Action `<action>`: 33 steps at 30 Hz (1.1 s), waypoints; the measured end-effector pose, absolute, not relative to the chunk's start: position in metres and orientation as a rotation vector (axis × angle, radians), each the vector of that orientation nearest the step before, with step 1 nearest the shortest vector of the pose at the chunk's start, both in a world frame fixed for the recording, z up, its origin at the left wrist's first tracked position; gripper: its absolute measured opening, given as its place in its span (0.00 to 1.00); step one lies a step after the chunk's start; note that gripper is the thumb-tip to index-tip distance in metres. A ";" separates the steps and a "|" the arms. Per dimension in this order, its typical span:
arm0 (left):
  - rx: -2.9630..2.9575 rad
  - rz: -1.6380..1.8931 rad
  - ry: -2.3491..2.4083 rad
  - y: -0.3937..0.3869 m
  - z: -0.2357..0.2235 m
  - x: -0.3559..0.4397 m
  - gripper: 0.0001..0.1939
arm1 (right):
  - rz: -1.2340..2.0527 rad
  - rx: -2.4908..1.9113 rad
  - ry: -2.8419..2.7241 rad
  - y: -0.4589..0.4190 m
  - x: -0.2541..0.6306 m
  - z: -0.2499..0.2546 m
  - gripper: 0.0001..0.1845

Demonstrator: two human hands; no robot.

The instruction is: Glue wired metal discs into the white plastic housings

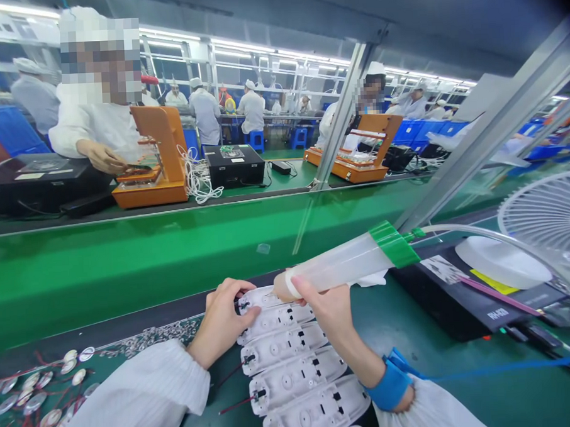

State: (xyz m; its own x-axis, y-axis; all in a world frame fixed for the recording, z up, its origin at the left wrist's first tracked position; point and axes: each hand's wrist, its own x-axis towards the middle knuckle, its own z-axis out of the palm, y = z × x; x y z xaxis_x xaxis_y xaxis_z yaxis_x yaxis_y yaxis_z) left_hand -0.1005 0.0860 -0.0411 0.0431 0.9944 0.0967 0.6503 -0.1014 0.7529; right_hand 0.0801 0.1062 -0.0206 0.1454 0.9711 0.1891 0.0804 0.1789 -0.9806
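White plastic shells [290, 386] lay side by side across the bench [389, 341], close enough to reach without stretching. The left hand [218, 314] pinched one end of the farthest shell [260, 297], thumb against fingers, seemingly to steady it. The right hand [334, 312] was wrapped around the lower part of a translucent syringe [341, 266], thumb on top, apparently to steer its tip over that shell. Wired discs [51, 419] crowded the left; the hose [493, 231], black box [451, 288] and fan [550, 217] cramped the right, where an arm might snag.
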 end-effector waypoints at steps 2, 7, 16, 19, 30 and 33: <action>1.803 0.859 1.655 0.086 -0.041 -0.100 0.13 | 0.931 -1.191 -1.232 0.106 0.079 -0.022 0.16; 1.802 0.841 1.664 0.085 -0.039 -0.100 0.12 | 0.927 -1.215 -1.240 0.105 0.077 -0.023 0.16; 1.800 0.830 1.677 0.084 -0.037 -0.099 0.13 | 0.906 -1.238 -1.254 0.107 0.076 -0.025 0.16; 1.811 0.840 1.671 0.084 -0.037 -0.099 0.12 | 0.903 -1.246 -1.272 0.106 0.076 -0.024 0.16; 1.823 0.857 1.665 0.084 -0.037 -0.098 0.12 | 0.850 -1.311 -1.310 0.109 0.083 -0.023 0.17; 1.825 0.853 1.663 0.084 -0.037 -0.098 0.12 | 0.827 -1.313 -1.313 0.109 0.084 -0.023 0.18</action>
State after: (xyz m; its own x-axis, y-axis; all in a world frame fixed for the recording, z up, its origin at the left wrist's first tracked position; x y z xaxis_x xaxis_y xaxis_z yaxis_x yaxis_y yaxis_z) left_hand -0.0983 0.0839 -0.0368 0.0461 0.9935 0.1041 0.6640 -0.1083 0.7399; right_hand 0.0841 0.1089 -0.0233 0.1577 0.9673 0.1985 0.2390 0.1577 -0.9581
